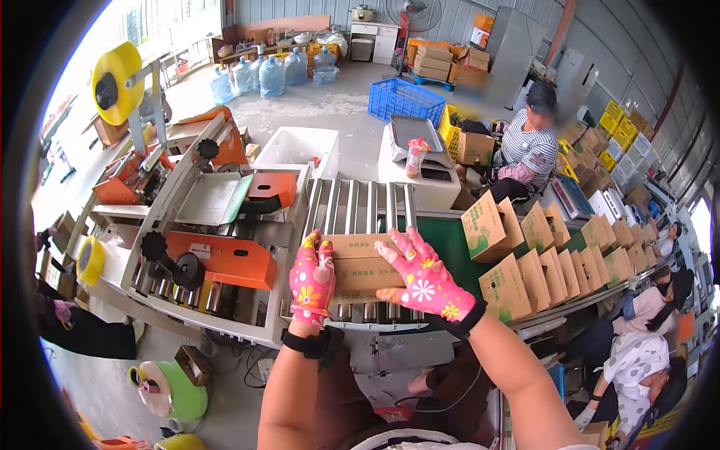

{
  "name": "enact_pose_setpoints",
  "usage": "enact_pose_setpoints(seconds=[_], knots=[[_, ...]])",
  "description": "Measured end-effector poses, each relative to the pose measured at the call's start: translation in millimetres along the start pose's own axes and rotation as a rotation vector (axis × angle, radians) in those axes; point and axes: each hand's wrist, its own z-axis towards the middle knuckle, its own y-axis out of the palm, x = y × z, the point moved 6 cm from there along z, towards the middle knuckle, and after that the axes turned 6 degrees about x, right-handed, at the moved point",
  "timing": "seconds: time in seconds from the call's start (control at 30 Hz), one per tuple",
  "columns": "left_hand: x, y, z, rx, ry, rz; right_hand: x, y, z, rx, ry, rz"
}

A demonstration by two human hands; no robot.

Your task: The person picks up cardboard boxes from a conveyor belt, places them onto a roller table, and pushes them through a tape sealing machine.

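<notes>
A small brown cardboard box [354, 276] with green print sits on the metal rollers [360, 206], its top flaps folded down. My left hand [310, 283], in a pink flowered glove with bare fingertips, presses against the box's left side. Over the right end lies my right hand [426, 280] in a matching glove, its fingers spread on the top and the thumb along the near side. Together the two hands hold the box between them. The underside of the box is hidden.
Left of the rollers stands a taping machine with an orange guard [225, 259] and a yellow tape roll [118, 82]. Several open cartons [491, 225] line the green belt [442, 241] at right. A seated person [525, 146] works beyond a scale [420, 139]; more people sit lower right.
</notes>
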Motion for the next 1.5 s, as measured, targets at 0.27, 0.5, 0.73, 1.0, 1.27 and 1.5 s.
enact_pose_setpoints(seconds=[0.27, 0.5, 0.73, 1.0, 1.27, 1.5], knots=[[-22.0, 24.3, 102.1, -0.158, 0.207, 0.348, 23.1, 51.7, 81.9, -0.096, 0.156, -0.093], [-18.1, -44.1, 168.2, 0.014, 0.656, 1.068, -40.7, 89.0, 163.6, -0.13, 0.19, -0.008], [-58.6, -59.4, 202.6, -0.095, 0.299, 0.972, -97.9, 140.2, 230.8, -0.014, 0.213, 0.04], [-38.8, -56.7, 191.5, -0.078, 0.392, 0.972, -61.8, 169.7, 174.2, -0.261, 0.296, 0.72], [-38.9, -52.9, 191.9, -0.089, 0.373, 0.942, 191.0, -4.9, -126.4, 0.323, 0.844, -0.401], [-24.3, 22.1, 157.7, 0.016, 0.653, 1.351, 282.9, 41.2, -263.0, -0.109, 1.234, -0.134]])
